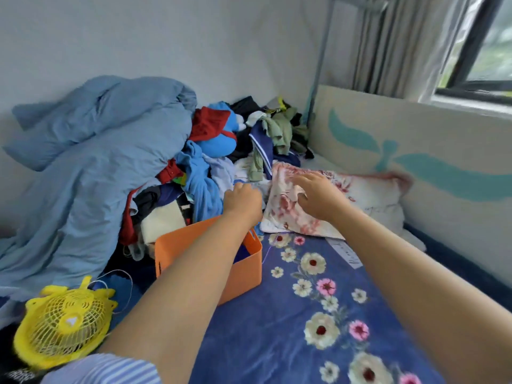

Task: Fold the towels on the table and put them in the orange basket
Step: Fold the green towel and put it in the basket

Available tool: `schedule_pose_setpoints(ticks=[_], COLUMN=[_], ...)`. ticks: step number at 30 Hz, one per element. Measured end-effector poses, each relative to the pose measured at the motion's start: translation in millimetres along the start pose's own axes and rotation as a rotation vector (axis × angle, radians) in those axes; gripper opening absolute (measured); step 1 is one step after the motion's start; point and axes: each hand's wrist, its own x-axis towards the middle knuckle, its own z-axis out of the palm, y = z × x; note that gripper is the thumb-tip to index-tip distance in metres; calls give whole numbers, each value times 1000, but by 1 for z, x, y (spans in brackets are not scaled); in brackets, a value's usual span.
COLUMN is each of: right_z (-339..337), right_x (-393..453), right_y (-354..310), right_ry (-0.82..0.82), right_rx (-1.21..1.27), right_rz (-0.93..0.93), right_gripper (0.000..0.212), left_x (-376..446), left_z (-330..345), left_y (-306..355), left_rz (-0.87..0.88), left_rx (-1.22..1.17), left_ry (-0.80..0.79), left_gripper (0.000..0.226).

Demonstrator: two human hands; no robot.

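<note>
Left hand [241, 197] is reaching out over the orange basket [243, 270] with its fingers curled down into the edge of the laundry pile [210, 162]. It looks like a narrow grip closing on some pale blue cloth there, but the fingertips are hidden behind the knuckles, so I can't tell if it actually has anything yet. Right hand [318, 196] is a wide, relaxed grip — fingers spread, hovering over or just touching the floral pillow [346, 200], holding nothing.

The bit that matters, I'd say: whatever towel comes next lies just ahead of the left hand, at the near edge of the heap, and the basket sits directly under that forearm. So the left hand is the nearer one for the pull, and the way back to the open stretch of flowered bedsheet [318, 314] runs toward the person and a bit right. Can't make out the towel's long axis — it's all bunched up with the other clothes.

Further out, the pile is a tangle of red, blue and green clothing that could drag along with anything tugged out. A big blue duvet [83, 167] slumps on the left, and a yellow fan [63, 325] with its cord lies near the left elbow. The pillow crowds the right side of the folding space.
</note>
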Motion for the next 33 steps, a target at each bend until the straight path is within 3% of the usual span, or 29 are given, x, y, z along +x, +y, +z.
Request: schedule_pose_setpoints(ticks=[6, 11, 18, 25, 33], right_z=[-81, -150, -227, -293, -363], right_x=[-147, -286, -486, -665, -815], right_y=[62, 124, 196, 264, 336], right_ry=[64, 138, 197, 210, 270], right_rx=[-115, -227, -291, -339, -392], right_rz=[311, 611, 940, 1130, 1278], right_gripper=[43, 39, 41, 39, 41], left_x=[-46, -95, -200, -303, -377], left_z=[-54, -99, -141, -177, -224], left_y=[135, 284, 501, 685, 835], left_rz=[295, 608, 985, 1185, 1310], left_rx=[-69, -111, -163, -235, -330], left_ry=[75, 192, 218, 205, 247], left_gripper=[37, 34, 35, 35, 32])
